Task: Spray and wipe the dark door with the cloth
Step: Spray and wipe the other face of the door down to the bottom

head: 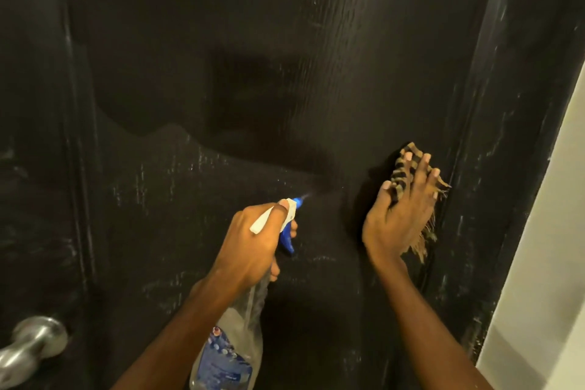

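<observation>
While my left hand [253, 241] grips the spray bottle [228, 348], its nozzle [299, 199] seemingly misting the dark door [221, 73] just left of my right hand [402, 215], which, spread flat, presses the cloth [408, 165] there, I judge spraying underway, with a leftward wipe due next.

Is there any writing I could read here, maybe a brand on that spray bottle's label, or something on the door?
Blue label on the spray bottle: it carries print and a small round mark, but all of it is too blurred to read, so nothing can be quoted.
Dark door: no words or signs.
Striped cloth: no writing.
Door knob: no markings visible.
</observation>
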